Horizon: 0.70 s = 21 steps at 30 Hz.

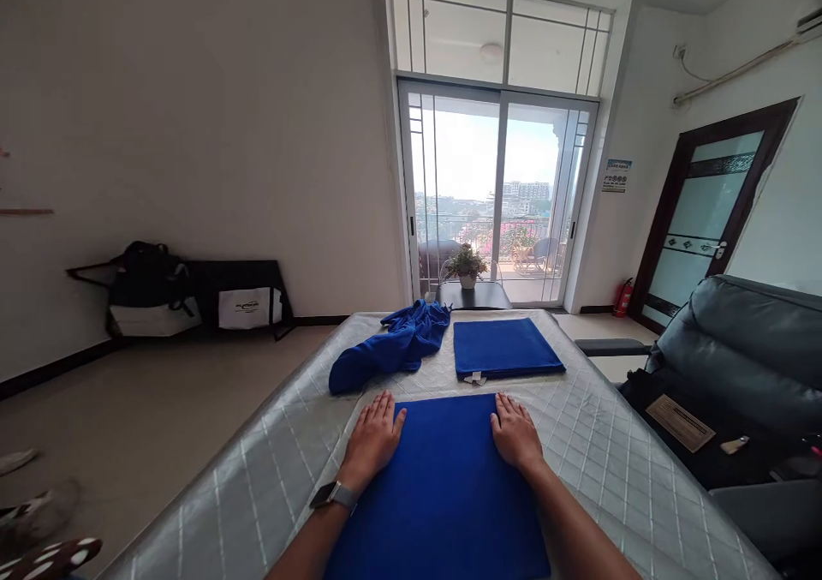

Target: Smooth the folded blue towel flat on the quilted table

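Note:
A flat blue cloth (449, 486) lies spread in front of me, its edges straight. My left hand (376, 430) rests flat on its far left corner, fingers stretched out and a watch on the wrist. On the far right corner lies my right hand (515, 430), also flat with fingers extended. Neither hand grips anything. Beyond them, a neatly folded blue cloth (504, 346) with a white tag sits at the right. Left of it is a crumpled blue cloth (402, 344) in a loose heap.
The cloths lie on a quilted silver-grey surface (597, 443). A black armchair (738, 340) stands at its right. Behind the far edge is a potted plant (467, 265) on a dark chair. Bags (151, 289) sit by the left wall.

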Each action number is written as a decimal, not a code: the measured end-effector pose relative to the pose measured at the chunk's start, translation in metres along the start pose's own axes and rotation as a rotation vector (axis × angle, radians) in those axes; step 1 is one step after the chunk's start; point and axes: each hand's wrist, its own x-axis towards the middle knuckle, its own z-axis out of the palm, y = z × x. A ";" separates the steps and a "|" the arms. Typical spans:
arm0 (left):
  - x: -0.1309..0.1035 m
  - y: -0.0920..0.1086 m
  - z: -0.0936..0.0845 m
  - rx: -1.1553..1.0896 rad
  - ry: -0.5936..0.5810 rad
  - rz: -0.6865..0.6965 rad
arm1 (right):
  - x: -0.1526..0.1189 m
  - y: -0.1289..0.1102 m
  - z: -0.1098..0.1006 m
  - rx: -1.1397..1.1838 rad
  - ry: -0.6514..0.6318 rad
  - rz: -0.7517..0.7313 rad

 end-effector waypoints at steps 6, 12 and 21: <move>-0.005 0.092 -0.011 -0.166 -0.045 0.258 | 0.001 0.003 0.004 0.026 0.030 -0.009; 0.007 0.175 -0.002 -0.261 -0.105 0.347 | 0.001 0.006 0.005 0.024 0.027 -0.045; 0.015 0.147 0.005 -0.175 -0.155 0.218 | 0.002 0.005 0.006 0.033 0.045 -0.027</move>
